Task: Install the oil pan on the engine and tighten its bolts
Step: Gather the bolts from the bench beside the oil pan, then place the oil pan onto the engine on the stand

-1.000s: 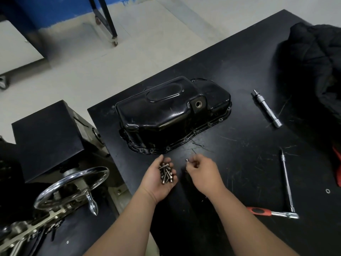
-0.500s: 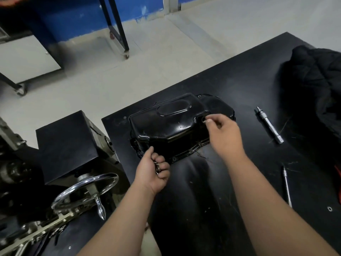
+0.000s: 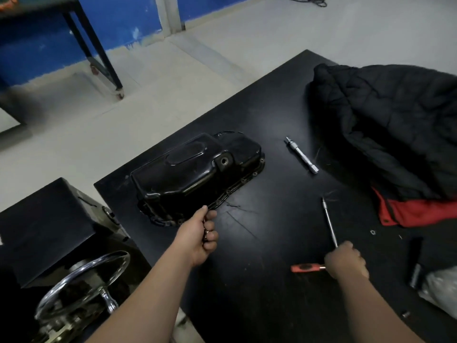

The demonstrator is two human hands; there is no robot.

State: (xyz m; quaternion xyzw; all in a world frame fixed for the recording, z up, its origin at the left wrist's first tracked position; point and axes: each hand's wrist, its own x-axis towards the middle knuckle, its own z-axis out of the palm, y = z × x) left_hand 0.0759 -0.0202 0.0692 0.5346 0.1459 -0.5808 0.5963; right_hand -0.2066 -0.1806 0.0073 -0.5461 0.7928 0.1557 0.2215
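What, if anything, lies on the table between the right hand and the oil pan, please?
Nothing visible: bare table separates the right hand, gripping the ratchet wrench, from the oil pan. The left hand sits aside, at the pan's near rim.

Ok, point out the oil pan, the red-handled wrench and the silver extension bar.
oil pan (image 3: 188, 169): head view, on its raised black top.
red-handled wrench (image 3: 306, 268): head view, on the red handle.
silver extension bar (image 3: 303, 156): head view, on the middle of its shaft.
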